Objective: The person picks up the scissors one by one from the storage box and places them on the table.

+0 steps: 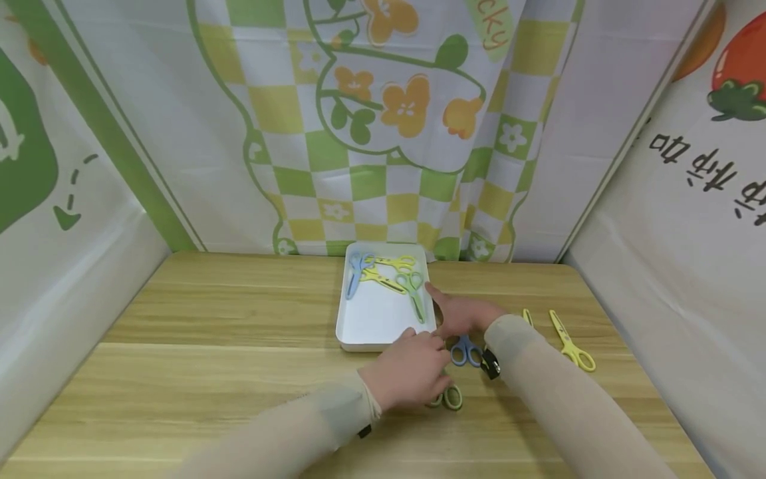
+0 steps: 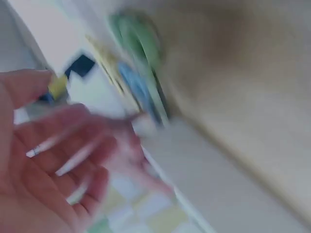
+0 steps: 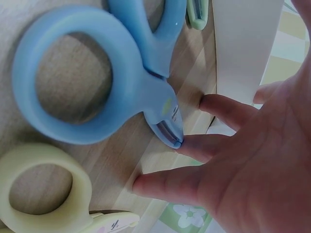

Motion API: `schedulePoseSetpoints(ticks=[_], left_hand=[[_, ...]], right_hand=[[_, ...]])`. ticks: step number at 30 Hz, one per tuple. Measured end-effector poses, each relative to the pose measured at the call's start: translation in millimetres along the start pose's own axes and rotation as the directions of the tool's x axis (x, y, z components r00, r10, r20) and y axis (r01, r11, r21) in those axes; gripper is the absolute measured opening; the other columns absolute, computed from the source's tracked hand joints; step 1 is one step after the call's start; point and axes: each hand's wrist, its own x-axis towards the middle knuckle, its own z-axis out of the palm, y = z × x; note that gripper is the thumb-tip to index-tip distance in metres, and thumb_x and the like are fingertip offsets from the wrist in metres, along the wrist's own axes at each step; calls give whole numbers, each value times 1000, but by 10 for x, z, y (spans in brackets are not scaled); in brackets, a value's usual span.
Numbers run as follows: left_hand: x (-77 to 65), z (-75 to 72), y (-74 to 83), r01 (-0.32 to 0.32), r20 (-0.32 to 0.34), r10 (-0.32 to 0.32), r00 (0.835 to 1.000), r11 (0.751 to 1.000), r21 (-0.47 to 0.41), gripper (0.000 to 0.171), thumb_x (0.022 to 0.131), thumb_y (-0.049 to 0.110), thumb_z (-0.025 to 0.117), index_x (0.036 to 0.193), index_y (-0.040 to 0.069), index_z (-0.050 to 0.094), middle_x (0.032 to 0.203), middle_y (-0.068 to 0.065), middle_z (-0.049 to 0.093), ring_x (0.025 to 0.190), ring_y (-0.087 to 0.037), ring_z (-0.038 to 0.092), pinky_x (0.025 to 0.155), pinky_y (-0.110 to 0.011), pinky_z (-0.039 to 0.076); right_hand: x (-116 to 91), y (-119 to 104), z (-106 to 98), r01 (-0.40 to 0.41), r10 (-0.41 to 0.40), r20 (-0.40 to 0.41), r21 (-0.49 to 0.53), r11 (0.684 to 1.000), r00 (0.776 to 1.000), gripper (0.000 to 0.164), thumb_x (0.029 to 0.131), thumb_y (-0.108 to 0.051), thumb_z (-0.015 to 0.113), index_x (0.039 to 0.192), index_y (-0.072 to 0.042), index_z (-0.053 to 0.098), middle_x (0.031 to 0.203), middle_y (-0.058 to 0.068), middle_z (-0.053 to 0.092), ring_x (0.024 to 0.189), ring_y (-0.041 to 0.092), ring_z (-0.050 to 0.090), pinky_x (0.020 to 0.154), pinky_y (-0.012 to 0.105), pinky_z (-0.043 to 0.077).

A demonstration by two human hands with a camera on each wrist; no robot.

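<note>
My left hand (image 1: 409, 369) hovers near the front right corner of a white tray (image 1: 366, 326), over green scissors (image 1: 453, 397) whose blades it covers in the head view. In the left wrist view its fingers are loosely bent, with nothing between them. My right hand (image 1: 461, 314) is at the tray's right side, thumb by the rim. The right wrist view shows its spread fingers (image 3: 167, 187) touching the table, beside the tips of blue scissors (image 3: 163, 109). Inside the tray lie blue scissors (image 1: 356, 271), green scissors (image 1: 415, 296) and two yellow scissors (image 1: 391, 285).
Yellow scissors (image 1: 571, 349) lie on the wooden table (image 1: 209, 319) at the right. Another yellow pair (image 1: 527, 317) is mostly hidden behind my right sleeve. A checkered curtain (image 1: 383, 199) hangs behind the tray, and printed cloth walls stand on both sides.
</note>
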Motion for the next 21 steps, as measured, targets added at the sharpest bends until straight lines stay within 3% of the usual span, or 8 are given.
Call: schedulePoseSetpoints(ticks=[3,6,8,11,14,19,21], left_hand=[[15,-65,-257,29,-25,-29,999,999,14,33,99,47,56,103,19,72,104,3,65,94,-15,58,75,-32,42],[5,-82,-556,143,26,-143,989,990,18,52,101,55,48,120,12,69,126,-4,63,123,-25,51,96,-42,41],[-14,-66,-762,242,108,-242,964,970,14,70,100,61,41,135,4,60,145,-11,51,141,-32,33,111,-49,28],[-47,-10,-1046,372,245,-365,898,928,17,87,99,68,31,151,-2,38,159,-17,29,149,-37,6,117,-55,6],[-89,26,-1257,440,336,-414,846,898,-1,93,99,70,29,155,-4,27,161,-19,21,149,-37,-1,117,-55,1],[-151,39,-1414,464,431,-414,801,886,-11,93,99,70,27,154,-5,25,161,-19,22,149,-36,0,117,-54,1],[-158,49,-1420,465,442,-413,796,885,-10,93,99,71,26,152,-4,32,159,-18,27,150,-36,2,117,-54,1]], right_hand=[[-2,0,-4,24,-24,1,13,1000,1000,125,80,-47,81,159,-10,-8,160,24,19,128,32,48,108,44,35],[-10,-6,-12,39,-39,1,13,999,999,131,76,-52,84,159,-7,-7,160,26,16,144,33,26,115,45,24],[-13,-14,-18,34,-34,5,21,999,999,133,74,-54,85,159,-6,-6,160,27,16,145,34,22,116,46,22],[-14,-22,-19,17,-17,5,21,1000,1000,135,72,-56,85,160,-8,-6,160,26,17,145,33,22,116,44,22],[-11,-24,-17,12,-12,0,21,1000,1000,135,71,-56,85,160,-8,-5,160,25,18,145,33,23,116,44,22],[-9,-28,-25,12,-12,4,20,1000,1000,135,71,-56,85,160,-8,-5,160,26,17,146,34,22,116,45,21],[-9,-29,-28,13,-13,7,20,1000,1000,135,71,-56,85,160,-7,-5,160,26,16,146,34,22,117,44,21]])
